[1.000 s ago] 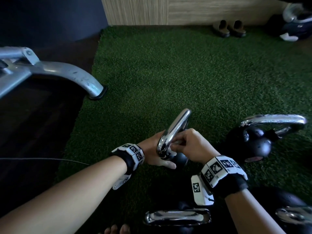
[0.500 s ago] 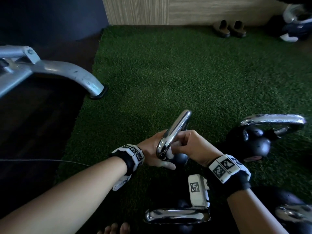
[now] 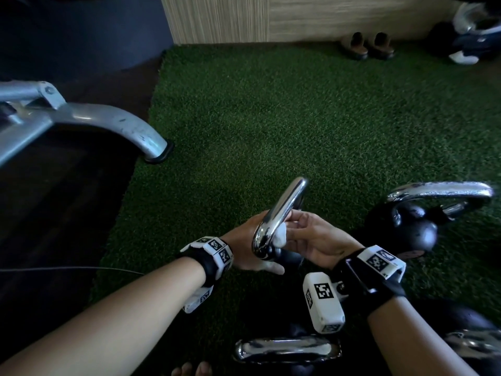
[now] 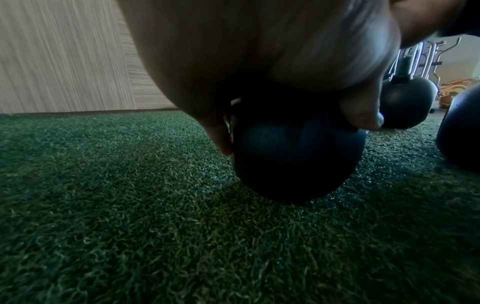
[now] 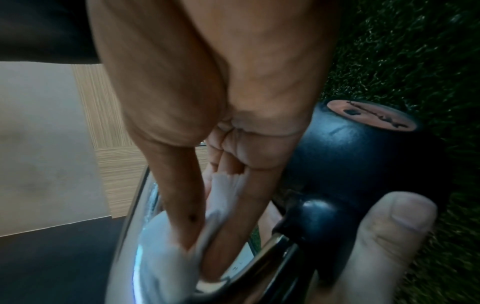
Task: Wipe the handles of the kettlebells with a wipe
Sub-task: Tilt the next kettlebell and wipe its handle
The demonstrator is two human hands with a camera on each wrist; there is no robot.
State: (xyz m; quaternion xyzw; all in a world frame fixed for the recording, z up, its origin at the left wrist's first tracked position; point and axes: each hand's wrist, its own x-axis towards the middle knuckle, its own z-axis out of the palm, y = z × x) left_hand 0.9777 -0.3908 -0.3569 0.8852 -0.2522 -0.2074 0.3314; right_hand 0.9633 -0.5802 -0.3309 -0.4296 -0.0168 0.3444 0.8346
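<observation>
The green artificial turf (image 3: 271, 118) carries everything here, and the tilted kettlebell (image 4: 293, 156) at its near middle serves as the landmark. Left of that kettlebell a grey metal machine leg (image 3: 113, 123) ends at the turf's edge. To its right lies a second kettlebell (image 3: 414, 229), its chrome handle level; nearer the person, a third chrome handle (image 3: 287, 348) lies flat, and a fourth weight shows only partly at the lower right. Far beyond, by the wood-grain wall, sits a pair of slippers (image 3: 366, 46).

The left hand (image 3: 244, 245) cups the black ball of the tilted kettlebell, fingers curled round it, propping it on the turf. Its chrome handle (image 3: 282, 213) slants upward. The right hand (image 3: 311, 237) pinches a white wipe (image 5: 161, 257) against the handle's lower bend, thumb and fingers closed on the cloth.

The kettlebell looks heavy and rigid, likely to roll on its round body, so the ball is the sound place to steady it. The polished handle is probably slick; the soft, thin wipe should be wrapped tight round the bar. No containers are in view.
</observation>
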